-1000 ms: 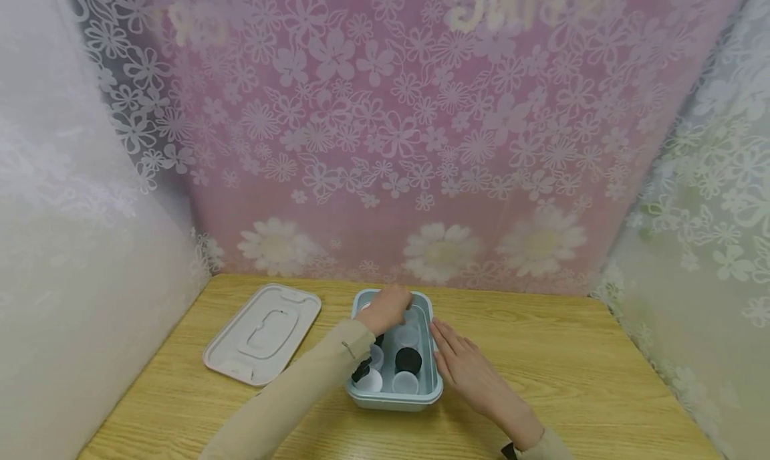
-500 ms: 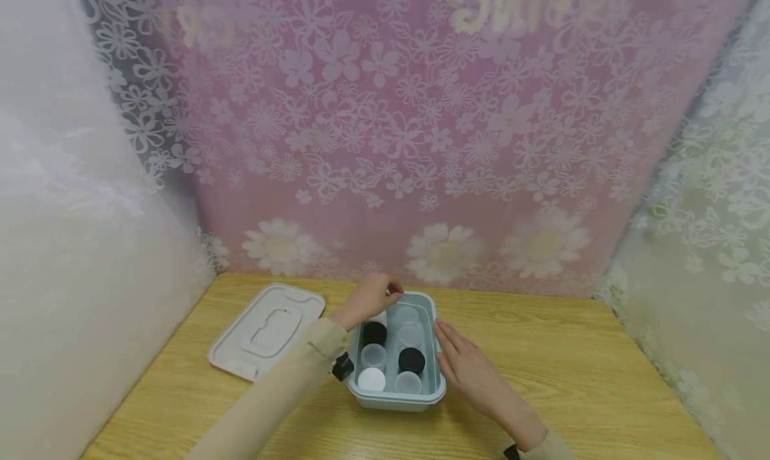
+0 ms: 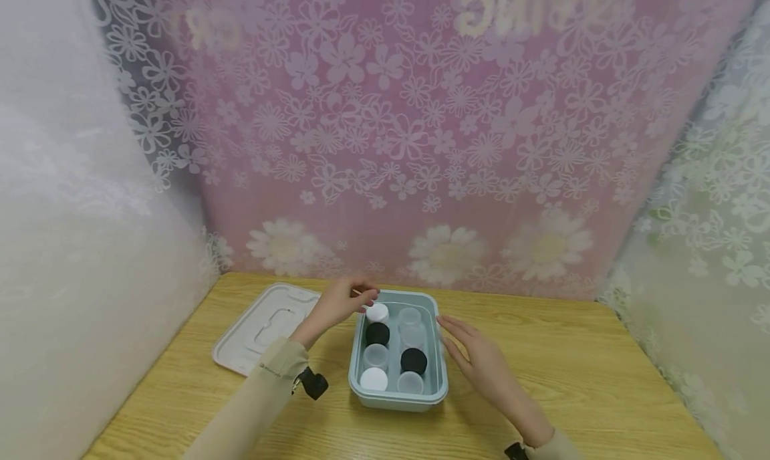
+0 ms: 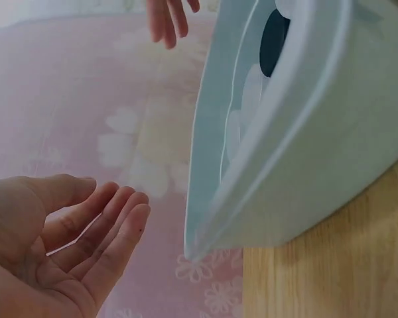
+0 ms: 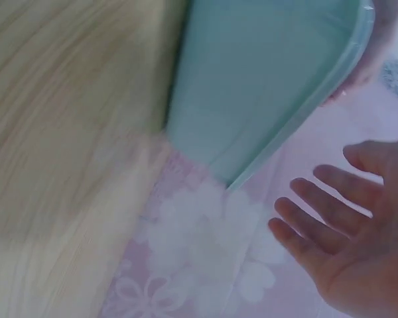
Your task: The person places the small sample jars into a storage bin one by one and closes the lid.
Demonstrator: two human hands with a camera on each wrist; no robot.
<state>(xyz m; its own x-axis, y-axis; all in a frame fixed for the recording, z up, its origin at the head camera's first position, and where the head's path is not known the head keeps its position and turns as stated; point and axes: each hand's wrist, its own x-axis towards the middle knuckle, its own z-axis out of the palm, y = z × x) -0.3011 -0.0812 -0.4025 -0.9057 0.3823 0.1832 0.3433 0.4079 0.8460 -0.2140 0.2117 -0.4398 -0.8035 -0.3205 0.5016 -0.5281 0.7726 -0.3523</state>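
The light blue box [image 3: 398, 388] stands on the surface [image 3: 571, 380], with small jars in two rows inside. The left hand [image 3: 339, 303] is relaxed beside the far white jar [image 3: 377, 312], grasping nothing. The right hand [image 3: 481, 361] is released beside the box wall. The box should be steadied while jars are handled one at a time.

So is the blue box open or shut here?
Open: the box shows its jars, and its lid lies on the table beside it.
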